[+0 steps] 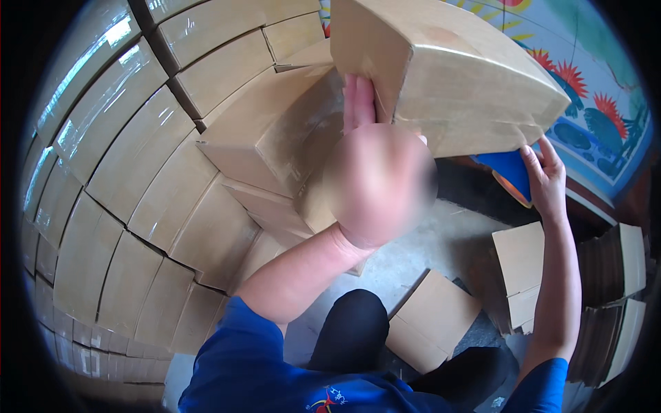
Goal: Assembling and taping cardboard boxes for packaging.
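A large taped cardboard box [475, 96] is raised in front of me at the upper right, tilted, between my two hands. My left hand [368, 165] supports it near its lower left edge, fingers laid up along the side; a blur hides most of the palm. At its lower right corner, my right hand [547, 179] grips the edge with thumb and fingers. Just left of the raised box, another cardboard box [275, 131] sticks out from the stack.
A high wall of stacked cardboard boxes [138, 172] fills the left side. Flattened cardboard [434, 320] lies by my knees, with bundles of flat cartons [613, 310] at right. A blue and orange object [513, 175] shows under the raised box, near a painted wall [585, 103].
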Tool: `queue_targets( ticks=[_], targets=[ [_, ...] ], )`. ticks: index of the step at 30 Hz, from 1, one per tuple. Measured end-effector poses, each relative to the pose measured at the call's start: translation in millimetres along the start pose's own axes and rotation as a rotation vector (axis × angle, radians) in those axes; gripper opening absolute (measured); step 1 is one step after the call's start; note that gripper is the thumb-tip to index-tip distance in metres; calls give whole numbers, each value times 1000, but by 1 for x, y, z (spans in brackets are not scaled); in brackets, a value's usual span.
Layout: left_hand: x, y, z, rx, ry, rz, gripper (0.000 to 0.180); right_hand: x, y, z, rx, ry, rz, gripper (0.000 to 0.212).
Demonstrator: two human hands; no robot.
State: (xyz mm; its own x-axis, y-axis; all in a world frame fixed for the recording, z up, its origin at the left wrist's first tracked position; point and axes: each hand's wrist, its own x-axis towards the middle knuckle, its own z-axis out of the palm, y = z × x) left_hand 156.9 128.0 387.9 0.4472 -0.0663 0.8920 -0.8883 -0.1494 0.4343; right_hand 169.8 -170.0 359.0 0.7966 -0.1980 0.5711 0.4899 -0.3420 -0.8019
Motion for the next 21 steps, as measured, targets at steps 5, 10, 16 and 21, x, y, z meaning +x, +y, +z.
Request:
queue_targets(
  ticks=[5,10,16,21],
  targets=[
    [83,-45,-44,-276,376,-361,74,173,-51,106,-585,118,-59,65],
    [-8,-19,-87,-156,204,-110,54,137,-66,181,-639,3,-182,38],
    [-89,-26,-85,-42,38,-296,40,67,-75,204,-989,-238,-603,32],
    [-116,-31,-70,-52,0,-357,22,68,-92,238,-1187,-377,-846,41]
  ],
)
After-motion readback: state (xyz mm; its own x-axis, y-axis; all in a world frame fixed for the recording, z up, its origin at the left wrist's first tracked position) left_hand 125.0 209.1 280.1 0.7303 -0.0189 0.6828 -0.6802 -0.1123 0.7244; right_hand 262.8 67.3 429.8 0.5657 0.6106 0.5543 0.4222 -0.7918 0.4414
